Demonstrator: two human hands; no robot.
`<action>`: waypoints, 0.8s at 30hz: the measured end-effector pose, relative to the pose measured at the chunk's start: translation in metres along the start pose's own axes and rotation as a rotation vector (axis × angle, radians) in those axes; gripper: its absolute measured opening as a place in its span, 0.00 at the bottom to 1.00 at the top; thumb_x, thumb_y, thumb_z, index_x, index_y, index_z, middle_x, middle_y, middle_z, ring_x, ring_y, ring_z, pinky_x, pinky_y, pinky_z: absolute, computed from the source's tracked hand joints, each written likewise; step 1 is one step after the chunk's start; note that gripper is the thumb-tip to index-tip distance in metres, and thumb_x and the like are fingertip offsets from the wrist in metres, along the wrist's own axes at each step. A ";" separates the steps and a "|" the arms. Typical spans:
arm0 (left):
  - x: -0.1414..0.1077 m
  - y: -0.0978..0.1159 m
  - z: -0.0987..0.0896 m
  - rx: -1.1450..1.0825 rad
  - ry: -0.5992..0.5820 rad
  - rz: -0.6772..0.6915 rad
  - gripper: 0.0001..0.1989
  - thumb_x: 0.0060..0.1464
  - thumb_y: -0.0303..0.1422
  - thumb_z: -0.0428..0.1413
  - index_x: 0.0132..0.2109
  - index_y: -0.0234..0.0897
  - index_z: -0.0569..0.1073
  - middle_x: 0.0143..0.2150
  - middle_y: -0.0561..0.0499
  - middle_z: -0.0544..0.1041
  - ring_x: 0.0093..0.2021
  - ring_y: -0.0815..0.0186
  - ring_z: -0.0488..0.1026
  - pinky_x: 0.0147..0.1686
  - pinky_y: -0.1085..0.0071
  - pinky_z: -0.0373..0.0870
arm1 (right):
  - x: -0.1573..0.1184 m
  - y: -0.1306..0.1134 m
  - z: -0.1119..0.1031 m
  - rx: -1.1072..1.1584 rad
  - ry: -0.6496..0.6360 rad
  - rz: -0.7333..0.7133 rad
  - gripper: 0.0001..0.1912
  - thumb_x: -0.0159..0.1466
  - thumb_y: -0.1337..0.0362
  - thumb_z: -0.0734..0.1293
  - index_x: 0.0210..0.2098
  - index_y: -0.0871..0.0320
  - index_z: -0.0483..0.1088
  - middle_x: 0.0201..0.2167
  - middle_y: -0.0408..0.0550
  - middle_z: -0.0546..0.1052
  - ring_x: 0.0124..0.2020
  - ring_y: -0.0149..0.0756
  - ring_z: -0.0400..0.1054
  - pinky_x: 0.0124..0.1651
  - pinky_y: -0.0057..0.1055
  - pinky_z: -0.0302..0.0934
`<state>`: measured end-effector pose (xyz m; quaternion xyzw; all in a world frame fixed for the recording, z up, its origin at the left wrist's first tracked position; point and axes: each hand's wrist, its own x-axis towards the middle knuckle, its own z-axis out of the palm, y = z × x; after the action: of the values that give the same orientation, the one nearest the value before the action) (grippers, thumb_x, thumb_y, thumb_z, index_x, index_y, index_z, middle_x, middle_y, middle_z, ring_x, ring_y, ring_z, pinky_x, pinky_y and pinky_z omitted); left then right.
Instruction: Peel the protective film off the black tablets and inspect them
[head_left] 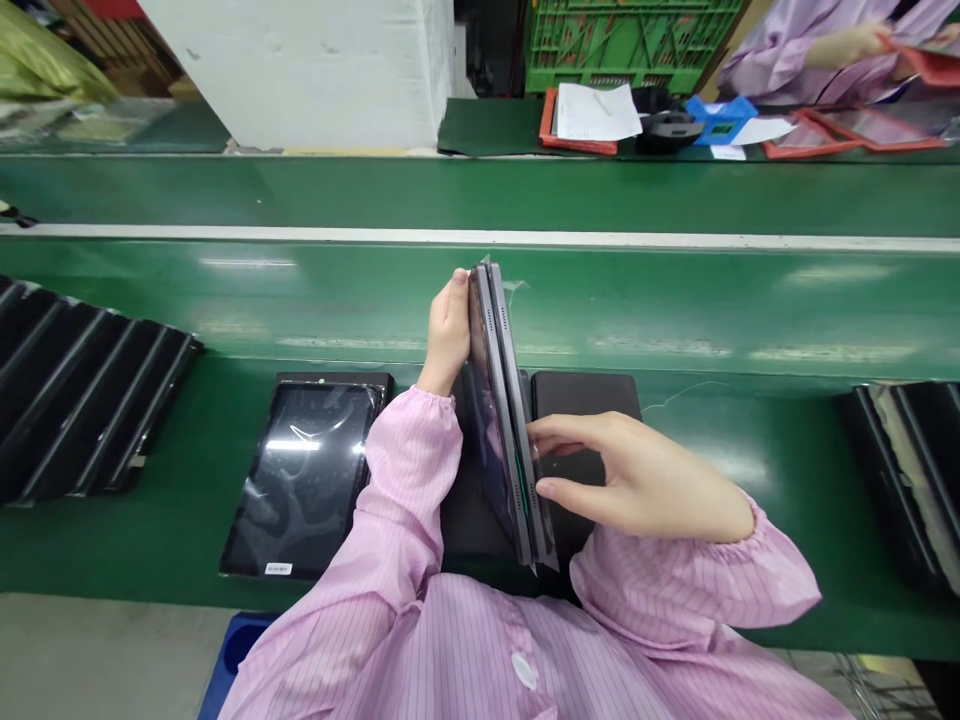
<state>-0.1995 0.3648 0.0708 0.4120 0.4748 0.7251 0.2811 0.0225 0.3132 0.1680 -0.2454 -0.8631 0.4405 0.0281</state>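
Note:
Two slim grey tablets point(499, 400) stand on edge, close together, in front of my body, with bits of clear film at their ends. My left hand point(448, 325) is wrapped round their far left side. On the right, my right hand point(626, 475) has its fingertips against the outer face of the right tablet, thumb and fingers apart. Beneath them are dark flat cases, one showing at the right point(585, 395). Left of my left sleeve lies a black film-covered tablet point(307, 470) with a small white label, on a dark case.
Overlapping black cases point(90, 390) lie at the left of the green bench point(720, 420), more point(900, 470) at the right edge. Beyond the belt point(480, 195) are a white box point(300, 70), a green crate point(630, 45), red trays point(847, 135) and another person's hands.

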 end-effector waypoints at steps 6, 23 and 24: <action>0.000 0.002 0.000 -0.025 0.010 0.009 0.26 0.63 0.54 0.45 0.33 0.40 0.76 0.30 0.51 0.72 0.31 0.67 0.69 0.35 0.70 0.67 | 0.004 -0.006 0.004 -0.034 0.036 -0.021 0.16 0.61 0.66 0.67 0.49 0.56 0.74 0.42 0.45 0.83 0.42 0.38 0.79 0.48 0.34 0.72; 0.002 -0.001 0.001 -0.036 -0.049 0.143 0.28 0.59 0.60 0.46 0.32 0.41 0.73 0.29 0.51 0.69 0.34 0.65 0.69 0.40 0.66 0.69 | 0.003 -0.005 0.004 -0.048 0.034 -0.048 0.15 0.62 0.67 0.67 0.48 0.56 0.74 0.43 0.42 0.83 0.43 0.35 0.78 0.47 0.31 0.73; 0.002 -0.001 0.001 -0.037 -0.050 0.145 0.28 0.59 0.60 0.46 0.32 0.41 0.73 0.29 0.51 0.69 0.34 0.64 0.69 0.40 0.66 0.70 | 0.003 -0.005 0.004 -0.048 0.038 -0.050 0.15 0.62 0.67 0.67 0.49 0.55 0.74 0.43 0.42 0.83 0.43 0.34 0.78 0.47 0.31 0.73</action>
<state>-0.1995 0.3673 0.0710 0.4581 0.4228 0.7418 0.2473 0.0169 0.3090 0.1687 -0.2328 -0.8785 0.4142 0.0493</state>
